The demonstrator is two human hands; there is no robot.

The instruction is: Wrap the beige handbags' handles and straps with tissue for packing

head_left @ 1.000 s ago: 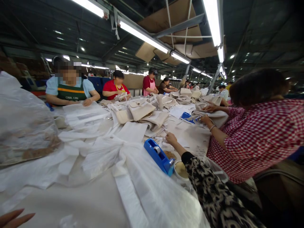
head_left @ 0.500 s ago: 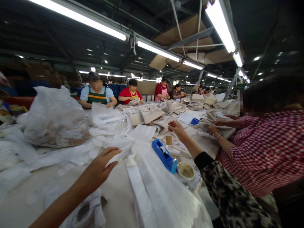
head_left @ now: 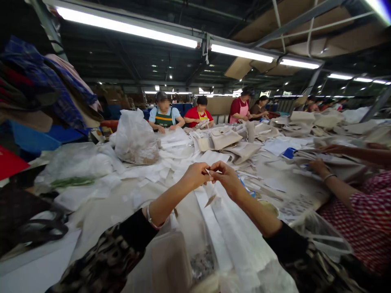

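My left hand [head_left: 195, 176] and my right hand [head_left: 225, 176] meet in front of me above the long table [head_left: 110, 209]. Both pinch a small thin pale strip [head_left: 210, 172] stretched between their fingertips; it looks like tape, but it is too small to be sure. Below the hands lies a stack of clear plastic bags with white strips [head_left: 227, 234]. A small brownish piece [head_left: 210, 200] shows just under the hands. Both forearms wear dark patterned sleeves, and a bracelet sits on my left wrist.
A person in a red checked shirt [head_left: 366, 211] works at my right, hands on cloth. Across the table sit several workers [head_left: 165, 116] among heaped cream cloth bags [head_left: 224, 138]. A filled plastic sack [head_left: 134, 138] stands at left, clothes hang far left.
My view has swung left. Both hands came together at the centre from apart: the left rose off the plastic bags, the right drew back from beyond the blue tape dispenser, now hidden behind my right hand.
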